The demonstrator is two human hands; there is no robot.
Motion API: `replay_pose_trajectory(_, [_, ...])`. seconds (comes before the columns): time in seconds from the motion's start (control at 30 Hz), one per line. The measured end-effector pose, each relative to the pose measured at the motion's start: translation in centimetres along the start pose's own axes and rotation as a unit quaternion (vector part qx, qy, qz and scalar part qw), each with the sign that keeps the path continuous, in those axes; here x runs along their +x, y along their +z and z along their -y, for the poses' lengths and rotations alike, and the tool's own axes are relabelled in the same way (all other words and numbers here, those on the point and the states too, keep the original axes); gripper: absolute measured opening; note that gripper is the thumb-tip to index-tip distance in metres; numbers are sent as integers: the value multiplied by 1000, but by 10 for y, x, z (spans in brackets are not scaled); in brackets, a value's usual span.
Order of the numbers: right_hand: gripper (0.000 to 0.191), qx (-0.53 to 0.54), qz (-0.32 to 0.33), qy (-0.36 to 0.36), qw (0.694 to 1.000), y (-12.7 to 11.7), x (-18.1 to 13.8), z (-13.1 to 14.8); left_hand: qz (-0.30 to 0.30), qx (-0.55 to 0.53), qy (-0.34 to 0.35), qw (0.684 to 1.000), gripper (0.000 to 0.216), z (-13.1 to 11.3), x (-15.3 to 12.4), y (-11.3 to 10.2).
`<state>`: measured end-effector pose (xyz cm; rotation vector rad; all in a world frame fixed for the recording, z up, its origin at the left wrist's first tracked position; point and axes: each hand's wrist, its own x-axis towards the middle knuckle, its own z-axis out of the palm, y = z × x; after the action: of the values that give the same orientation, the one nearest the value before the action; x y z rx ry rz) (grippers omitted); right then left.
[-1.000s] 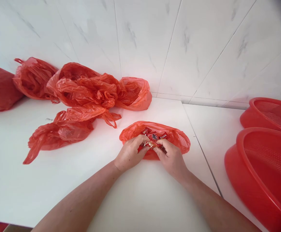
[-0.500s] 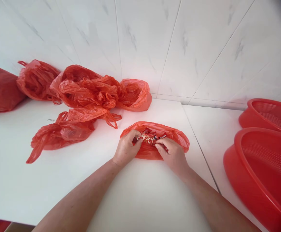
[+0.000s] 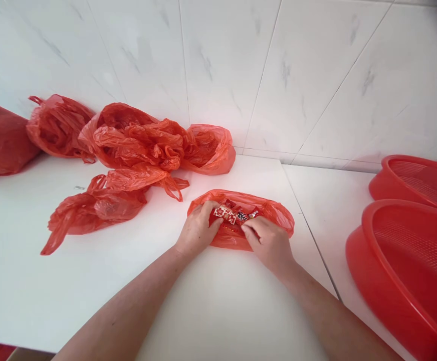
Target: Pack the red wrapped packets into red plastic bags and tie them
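Observation:
A red plastic bag (image 3: 283,220) lies spread open on the white table in front of me, with several small shiny red wrapped packets (image 3: 255,212) inside. My left hand (image 3: 198,230) is at the bag's left side, thumb and fingers closed on one end of a small packet with a red and cream flower pattern (image 3: 225,215). At the right side, my right hand (image 3: 270,241) reaches in with thumb and fingertips pressed together. Whatever lies between those fingertips is hidden among the packets.
Crumpled red plastic bags (image 3: 136,138) are heaped against the tiled wall (image 3: 218,70), and another bag (image 3: 101,210) lies before them. A fuller red bag (image 3: 2,138) stands far left. Two red plastic baskets (image 3: 376,260) stand on the right, beyond a seam in the table.
The flower-patterned packet has turned to show a different face. My right fingertips have come off its right end and sit slightly lower. The bags and baskets stay put.

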<state>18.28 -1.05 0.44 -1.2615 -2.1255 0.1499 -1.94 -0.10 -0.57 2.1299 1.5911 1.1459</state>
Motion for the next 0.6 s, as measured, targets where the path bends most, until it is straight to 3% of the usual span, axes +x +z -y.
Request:
replay_pose_trajectory(0.07, [20,-56,-76,14,995,-4,3,-6,-15,44,23,999,24,2,2,-2])
replay_pose_trajectory(0.13, [18,-110,-109,29,987,-6,5,-13,-30,81,51,995,17,5,5,-4])
replay_pose_trajectory(0.33, [28,-187,-124,79,971,-9,9,-34,-98,134,86,982,13,9,7,-14])
replay_pose_trajectory(0.47, [38,-193,-98,129,968,-12,6,-43,-111,174,92,974,16,9,7,-18])
replay_pose_trajectory(0.53, [40,-178,-57,160,969,-13,3,-45,-97,206,54,972,32,11,6,-19])
replay_pose_trajectory(0.6, [28,-156,-2,184,970,-16,-1,-46,-71,219,-9,973,47,14,3,-18])
